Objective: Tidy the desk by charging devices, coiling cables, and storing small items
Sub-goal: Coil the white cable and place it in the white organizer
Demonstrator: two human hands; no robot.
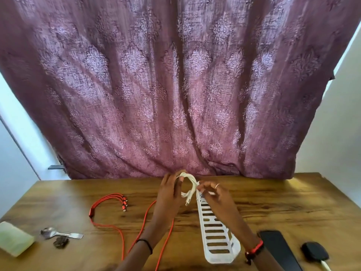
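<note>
The left hand (pixel 172 185) is gripping a loop of white cable (pixel 191 182) above the far middle of the wooden desk (pixel 283 202), its fingers curling round the coil. The right hand (pixel 214 192) is pinching the same cable just beside it, though its fingertips are blurring. A white slotted tray (pixel 217 234) is lying under the right forearm. An orange cable (pixel 106 202) is sprawling to the left, near a spoon (pixel 58 234). A black phone (pixel 277 249) and a car key (pixel 314 251) are resting at the right.
</note>
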